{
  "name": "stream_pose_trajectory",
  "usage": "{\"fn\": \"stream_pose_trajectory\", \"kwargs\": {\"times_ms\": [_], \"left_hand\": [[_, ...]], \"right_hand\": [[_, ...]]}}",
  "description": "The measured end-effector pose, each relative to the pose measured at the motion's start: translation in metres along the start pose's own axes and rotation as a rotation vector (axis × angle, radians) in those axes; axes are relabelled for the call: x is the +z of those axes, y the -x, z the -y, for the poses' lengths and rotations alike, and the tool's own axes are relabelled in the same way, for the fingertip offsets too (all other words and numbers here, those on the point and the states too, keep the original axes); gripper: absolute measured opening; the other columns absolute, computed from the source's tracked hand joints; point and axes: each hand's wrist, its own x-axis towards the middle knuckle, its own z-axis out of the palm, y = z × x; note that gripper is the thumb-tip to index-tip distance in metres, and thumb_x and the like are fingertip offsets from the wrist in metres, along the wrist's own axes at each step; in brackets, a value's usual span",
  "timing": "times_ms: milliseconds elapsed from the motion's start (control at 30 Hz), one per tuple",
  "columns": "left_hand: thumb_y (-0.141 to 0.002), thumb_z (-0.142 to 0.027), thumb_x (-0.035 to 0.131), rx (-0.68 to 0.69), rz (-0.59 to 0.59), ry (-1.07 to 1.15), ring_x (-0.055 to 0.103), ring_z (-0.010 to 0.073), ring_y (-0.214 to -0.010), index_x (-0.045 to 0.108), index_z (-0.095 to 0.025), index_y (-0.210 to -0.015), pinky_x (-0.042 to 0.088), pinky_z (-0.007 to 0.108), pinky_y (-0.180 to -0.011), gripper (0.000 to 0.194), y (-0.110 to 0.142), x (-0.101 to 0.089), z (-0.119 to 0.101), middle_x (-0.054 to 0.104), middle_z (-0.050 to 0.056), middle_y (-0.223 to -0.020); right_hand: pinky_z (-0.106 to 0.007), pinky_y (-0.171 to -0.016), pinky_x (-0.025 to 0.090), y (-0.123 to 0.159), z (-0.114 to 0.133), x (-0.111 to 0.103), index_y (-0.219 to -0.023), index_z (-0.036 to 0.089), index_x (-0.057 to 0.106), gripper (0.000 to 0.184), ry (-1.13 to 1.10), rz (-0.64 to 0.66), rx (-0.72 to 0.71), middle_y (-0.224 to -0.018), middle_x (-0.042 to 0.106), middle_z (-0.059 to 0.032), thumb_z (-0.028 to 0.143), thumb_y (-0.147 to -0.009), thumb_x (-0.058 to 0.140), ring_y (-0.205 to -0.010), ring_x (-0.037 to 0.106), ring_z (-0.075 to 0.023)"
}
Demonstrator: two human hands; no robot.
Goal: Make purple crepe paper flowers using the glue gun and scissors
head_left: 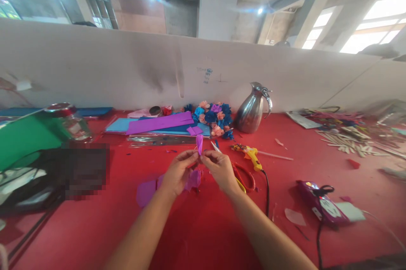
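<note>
Between my two hands stands a small rolled piece of purple crepe paper [199, 143], upright. My left hand [179, 170] pinches its lower end from the left. From the right, the fingertips of my right hand [220, 170] close on the same end. Below the left hand, cut pieces of purple paper [146, 193] lie on the red table. Scissors with red and yellow handles [249, 177] rest partly hidden behind the right hand. Just beyond them is a yellow hot glue gun [252, 156] with a glue stick [275, 156] at its back.
Paper flowers [215, 115] are heaped at the back beside a steel jug [250, 111]. Purple paper strips [161, 123] lie on blue sheets. At right sits a purple power strip [322, 204] with cords; wooden sticks [344, 139] lie behind it. A glass jar [74, 124] stands left.
</note>
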Motion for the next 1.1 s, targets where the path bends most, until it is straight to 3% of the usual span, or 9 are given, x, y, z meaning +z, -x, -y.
{"fn": "stream_pose_trajectory", "kwargs": {"times_ms": [133, 433, 900, 1100], "left_hand": [[-0.046, -0.023, 0.086, 0.058, -0.009, -0.073, 0.060, 0.0114, -0.063, 0.072, -0.016, -0.064, 0.046, 0.021, -0.062, 0.024, 0.0009, 0.0024, 0.0010, 0.068, 0.002, -0.063], [-0.059, -0.029, 0.078, 0.238, -0.050, -0.312, 0.063, 0.0164, -0.073, 0.075, -0.016, -0.072, 0.046, 0.027, -0.073, 0.019, -0.0013, -0.0019, 0.0083, 0.073, 0.006, -0.074], [-0.061, -0.029, 0.077, 0.324, -0.093, -0.427, 0.061, 0.0148, -0.071, 0.073, -0.017, -0.072, 0.045, 0.025, -0.071, 0.017, 0.0036, 0.0023, 0.0049, 0.070, 0.002, -0.072], [-0.066, -0.028, 0.073, 0.489, -0.105, -0.600, 0.061, 0.0171, -0.080, 0.073, -0.019, -0.072, 0.045, 0.026, -0.076, 0.011, 0.0064, 0.0033, 0.0022, 0.069, 0.003, -0.079]], "right_hand": [[-0.025, -0.061, 0.045, 0.0018, 0.0017, 0.0013, -0.074, 0.017, 0.069, 0.015, 0.076, -0.027, -0.005, -0.069, 0.068, -0.0017, 0.027, -0.074, 0.058, -0.063, 0.060, -0.0146], [-0.022, -0.053, 0.042, 0.0066, 0.0067, 0.0051, -0.071, 0.017, 0.068, 0.015, 0.211, -0.127, -0.083, -0.063, 0.066, -0.0001, 0.024, -0.074, 0.055, -0.057, 0.056, -0.0128], [-0.025, -0.060, 0.045, 0.0072, 0.0044, 0.0081, -0.074, 0.019, 0.070, 0.017, 0.213, -0.101, -0.137, -0.069, 0.068, -0.0016, 0.024, -0.076, 0.054, -0.062, 0.057, -0.0147], [-0.025, -0.062, 0.046, 0.0059, 0.0001, 0.0081, -0.075, 0.018, 0.070, 0.016, 0.166, -0.093, -0.154, -0.072, 0.069, -0.0018, 0.022, -0.073, 0.055, -0.065, 0.059, -0.0149]]}}
